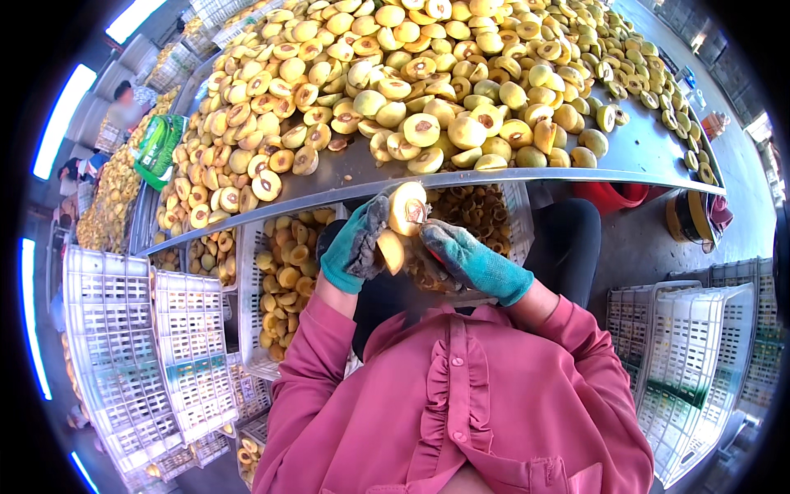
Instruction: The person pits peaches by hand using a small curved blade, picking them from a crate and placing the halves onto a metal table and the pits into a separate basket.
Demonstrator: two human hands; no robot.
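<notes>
My left hand (358, 243), in a teal glove with a dark, soiled palm, is closed round a yellow peach half (406, 204). Its cut face, with the brown stone cavity, is turned up. A second yellow peach piece (391, 252) sits just below it, against the same glove. My right hand (476, 259), in a matching glove, has its fingers closed at the fruit's right side. A bit of red shows by those fingers, but what they hold is hidden. Just beyond both hands, a large heap of halved peaches (421, 129) covers much of a metal table (650, 136).
The table's raised metal rim (568, 174) runs just beyond my hands. Beneath it stand a crate of brown pieces (514, 222) and a white crate of peach halves (257, 309). White crates (119, 354) are stacked left, others (687, 370) right. A red basin (609, 194) and green bag (159, 152) are nearby.
</notes>
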